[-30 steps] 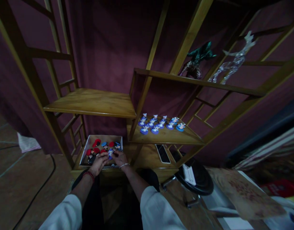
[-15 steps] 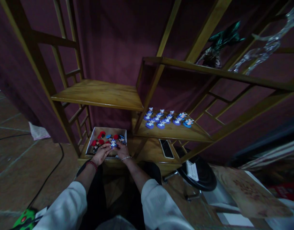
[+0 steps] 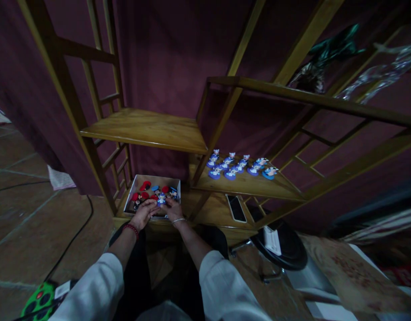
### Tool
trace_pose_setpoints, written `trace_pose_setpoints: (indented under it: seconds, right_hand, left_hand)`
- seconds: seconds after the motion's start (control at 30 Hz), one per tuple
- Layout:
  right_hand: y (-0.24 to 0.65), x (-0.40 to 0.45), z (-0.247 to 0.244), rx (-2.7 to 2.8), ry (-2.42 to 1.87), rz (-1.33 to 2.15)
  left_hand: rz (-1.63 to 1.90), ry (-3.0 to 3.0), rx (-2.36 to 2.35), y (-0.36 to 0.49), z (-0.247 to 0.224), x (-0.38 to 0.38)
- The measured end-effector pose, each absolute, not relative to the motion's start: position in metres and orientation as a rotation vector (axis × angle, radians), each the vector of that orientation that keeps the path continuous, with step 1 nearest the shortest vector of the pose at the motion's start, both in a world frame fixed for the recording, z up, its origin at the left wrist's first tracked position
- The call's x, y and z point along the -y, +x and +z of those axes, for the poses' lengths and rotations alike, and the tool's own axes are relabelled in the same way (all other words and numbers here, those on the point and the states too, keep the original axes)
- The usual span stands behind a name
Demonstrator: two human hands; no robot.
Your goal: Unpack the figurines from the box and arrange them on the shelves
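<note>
Both my hands are over a white cardboard box (image 3: pixel 155 178) on a low wooden shelf. The box holds several small figures with red, blue and black parts. Between my left hand (image 3: pixel 143 214) and my right hand (image 3: pixel 173 210) is a small blue figurine (image 3: pixel 161 199), its base touched by fingertips from both sides. Several finished blue-based figurines (image 3: pixel 238 167) stand in rows on the wooden corner shelf (image 3: pixel 255 186) to the right of the box. My hands partly hide the box's front edge.
A black phone (image 3: pixel 236 208) lies on the wood right of the box. Wooden shelves (image 3: pixel 141 129) stand before a maroon curtain. A black stool (image 3: pixel 288 247) is at lower right, a black cable (image 3: pixel 74 240) crosses the tiled floor, and a green object (image 3: pixel 39 301) is at lower left.
The whole view has swung, so the shelves sit further right and the stool and phone shift too. My hands have drawn closer together around the blue figurine, which sits higher between them.
</note>
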State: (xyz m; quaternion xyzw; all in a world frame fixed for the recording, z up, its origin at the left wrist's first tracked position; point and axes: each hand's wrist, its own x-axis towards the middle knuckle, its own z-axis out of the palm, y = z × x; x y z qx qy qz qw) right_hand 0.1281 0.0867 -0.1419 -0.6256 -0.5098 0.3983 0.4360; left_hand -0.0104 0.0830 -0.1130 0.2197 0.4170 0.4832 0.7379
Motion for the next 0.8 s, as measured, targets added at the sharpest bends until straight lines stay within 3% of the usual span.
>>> trace_pose_setpoints:
  seconds: [0.8]
  right_hand:
    - [0.129,-0.053,-0.115,1.310,-1.482,1.060]
  left_hand:
    - [0.929,0.682,-0.942,-0.013,-0.102,-0.065]
